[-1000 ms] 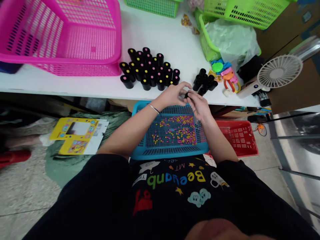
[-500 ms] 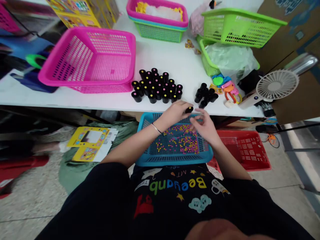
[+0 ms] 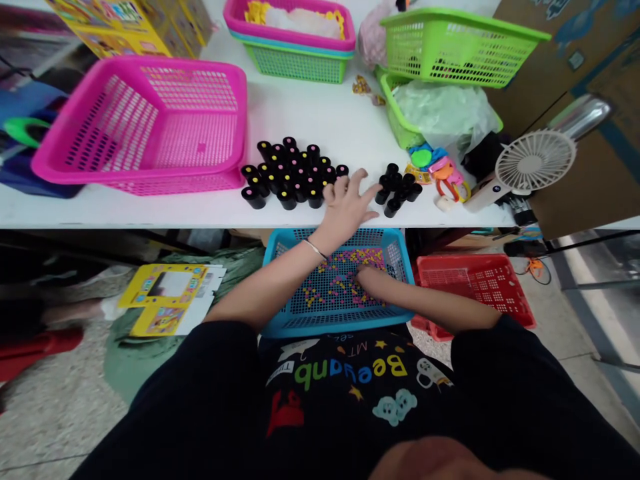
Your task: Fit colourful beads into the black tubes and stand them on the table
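Observation:
My left hand (image 3: 349,202) hovers over the front of the white table, fingers spread, between two groups of small black cylinders. The larger group (image 3: 286,178) carries yellow or pink dots on top and lies at its left, partly covered by the fingers. On its right stands a smaller cluster of plain black cylinders (image 3: 395,189). Down in the blue basket (image 3: 270,320) at my lap, my right hand (image 3: 373,281) reaches among small yellow and pink pieces (image 3: 335,287). Its fingers point away from the camera, so what they grip is hidden.
A large pink basket (image 3: 200,123) stands left on the table. Stacked baskets (image 3: 300,63) are at the back; green baskets (image 3: 460,53) and a small fan (image 3: 537,160) are at right. A red crate (image 3: 465,287) and flattened yellow cartons (image 3: 170,293) lie low.
The left hand has let go of a yellow-dotted black cylinder at the dotted group and spread its fingers. My right hand has dropped from beside it into the blue basket. The view shifted slightly.

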Action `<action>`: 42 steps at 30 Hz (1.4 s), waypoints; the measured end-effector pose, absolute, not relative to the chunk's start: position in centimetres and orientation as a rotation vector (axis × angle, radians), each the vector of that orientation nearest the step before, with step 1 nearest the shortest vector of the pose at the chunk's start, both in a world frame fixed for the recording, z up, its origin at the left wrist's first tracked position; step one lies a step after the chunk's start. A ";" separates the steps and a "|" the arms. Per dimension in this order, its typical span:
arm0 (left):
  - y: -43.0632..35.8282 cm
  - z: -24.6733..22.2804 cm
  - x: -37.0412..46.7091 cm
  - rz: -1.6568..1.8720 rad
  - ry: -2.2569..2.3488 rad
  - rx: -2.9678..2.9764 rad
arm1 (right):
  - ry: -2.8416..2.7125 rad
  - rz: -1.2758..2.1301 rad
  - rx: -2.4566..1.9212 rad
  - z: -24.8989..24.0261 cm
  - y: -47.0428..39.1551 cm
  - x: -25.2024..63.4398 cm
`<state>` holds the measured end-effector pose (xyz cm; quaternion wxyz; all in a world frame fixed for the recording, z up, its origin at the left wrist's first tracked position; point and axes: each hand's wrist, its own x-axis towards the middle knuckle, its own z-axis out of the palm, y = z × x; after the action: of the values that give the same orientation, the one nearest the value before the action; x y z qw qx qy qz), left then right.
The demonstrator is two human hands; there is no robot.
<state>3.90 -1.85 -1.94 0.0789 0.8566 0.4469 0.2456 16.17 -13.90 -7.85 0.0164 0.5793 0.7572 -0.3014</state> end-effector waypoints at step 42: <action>0.1 -5.9 2.9 0.802 0.757 2.043 | 3.042 -0.022 1.966 -2.9 -8.2 21.0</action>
<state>2.91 0.10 -5.92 0.3987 0.8069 0.2992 0.3168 20.97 -8.19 -2.90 -0.2379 0.5273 0.8157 -0.0060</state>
